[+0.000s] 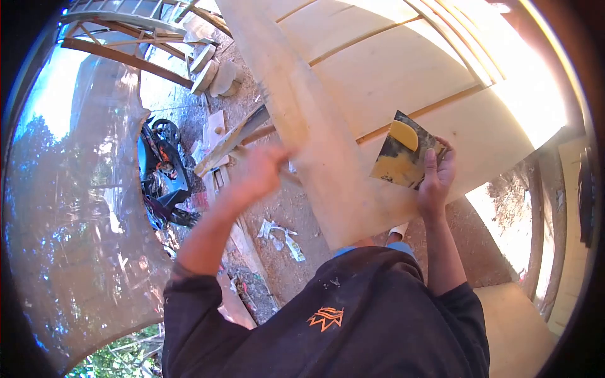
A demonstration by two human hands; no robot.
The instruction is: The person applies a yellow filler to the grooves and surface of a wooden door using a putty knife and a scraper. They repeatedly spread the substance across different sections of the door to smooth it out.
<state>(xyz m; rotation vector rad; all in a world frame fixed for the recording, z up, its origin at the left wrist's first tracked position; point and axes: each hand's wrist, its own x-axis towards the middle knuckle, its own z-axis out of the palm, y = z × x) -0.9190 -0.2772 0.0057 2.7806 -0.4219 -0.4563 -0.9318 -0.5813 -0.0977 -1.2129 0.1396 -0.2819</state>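
From the head view I have my right hand [437,175] firmly on a dark, stained plate [389,152], thumb on its upper face and the other fingers curled around the edge and mostly hidden. The plate is above the wooden panel [378,79], close to that panel's near edge and to the right of its near-left corner. A half-round yellow piece [404,135] sits on the plate; I cannot tell whether it is a lump of paste or a spreader. Below it a yellow smear [396,167] covers part of the plate.

My left hand [259,171] is blurred beside the panel's left edge, overlapping it in view. I cannot tell how far its fingers are open, or whether they have hold of anything. A yellowish patch [304,120] shows on the board along that left edge.

To handle this well, I judge the plate wants to be fairly level, so the yellow piece does not slide off. I would hold it over the panel rather than beyond the near edge, thumb clear of the smear. For the left hand, I would favour light, even pressure, with the wrist clear of the panel's edge and any excess scraped back onto the plate.
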